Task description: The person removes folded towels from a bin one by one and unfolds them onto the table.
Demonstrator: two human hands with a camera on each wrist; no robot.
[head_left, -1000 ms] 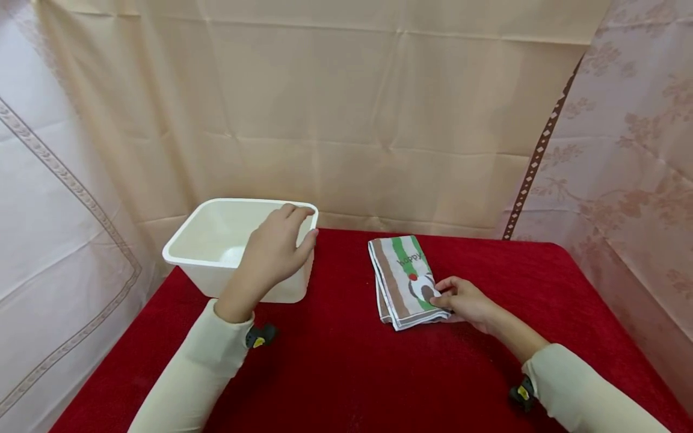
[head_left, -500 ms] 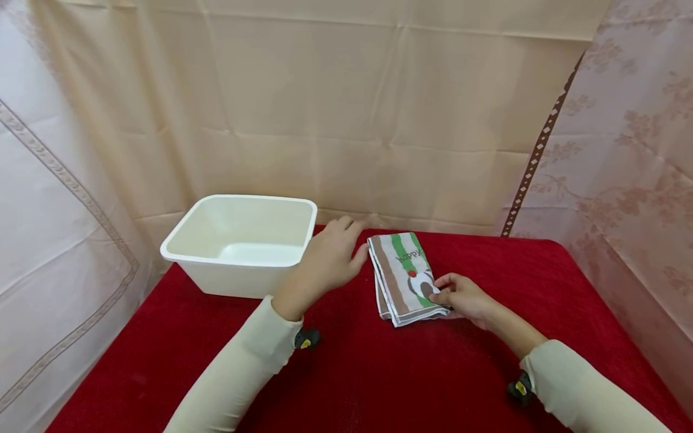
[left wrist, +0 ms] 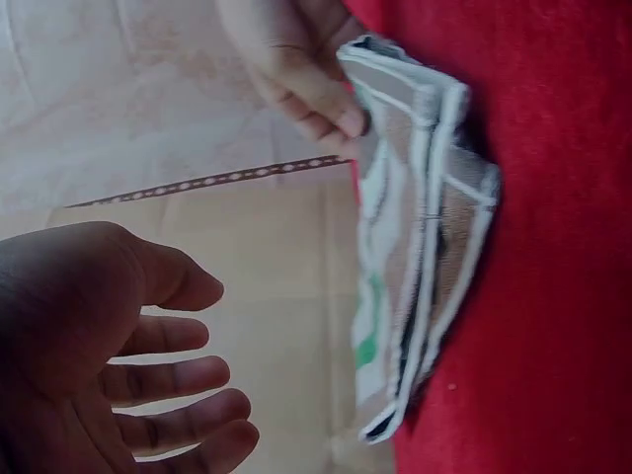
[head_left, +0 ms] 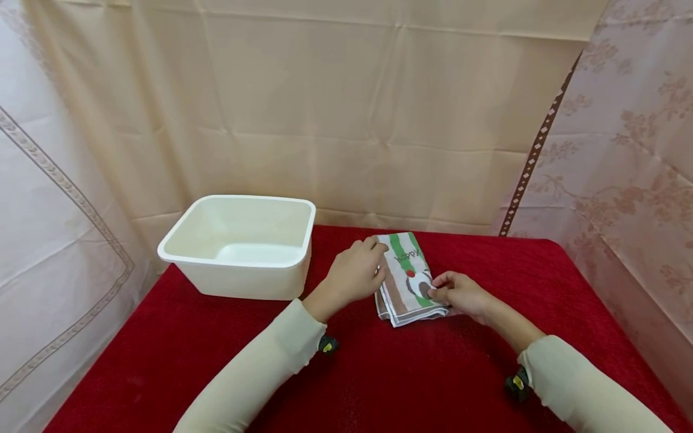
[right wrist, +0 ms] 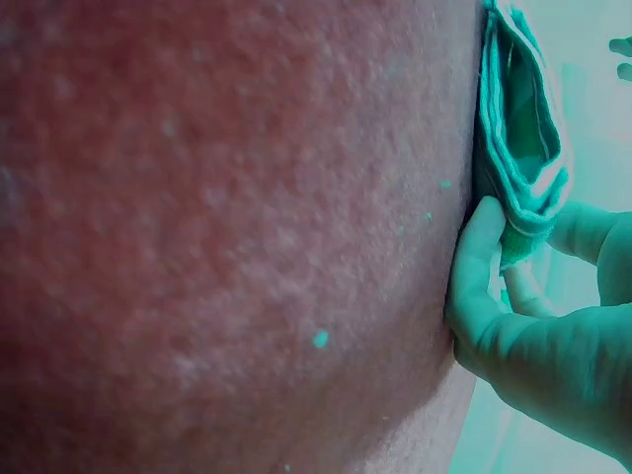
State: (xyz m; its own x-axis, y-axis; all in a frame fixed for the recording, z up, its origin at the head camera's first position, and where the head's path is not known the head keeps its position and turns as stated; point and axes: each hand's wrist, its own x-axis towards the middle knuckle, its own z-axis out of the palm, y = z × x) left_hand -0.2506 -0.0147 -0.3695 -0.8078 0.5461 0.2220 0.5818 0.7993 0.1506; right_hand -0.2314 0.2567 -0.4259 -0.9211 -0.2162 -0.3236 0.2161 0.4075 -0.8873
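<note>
A folded towel (head_left: 403, 282) with brown, green and white stripes, the word "happy" and a cartoon animal lies on the red cloth. My right hand (head_left: 462, 296) pinches its right edge, thumb on top and other fingers beneath; the right wrist view shows the folded layers (right wrist: 523, 128) between them. My left hand (head_left: 354, 270) hovers at the towel's upper left side, overlapping it in the head view. In the left wrist view, the loosely bent fingers (left wrist: 178, 380) hold nothing, and a gap separates them from the towel (left wrist: 415, 227).
An empty white plastic basin (head_left: 238, 279) stands at the back left of the red-covered table (head_left: 346, 385), left of my left hand. Behind the table hangs a beige curtain (head_left: 303, 108), with a patterned pinkish curtain (head_left: 639, 180) on the right.
My left hand has moved right, from over the basin's rim to the towel's left side. The right hand keeps its pinch on the towel, which has stayed in place.
</note>
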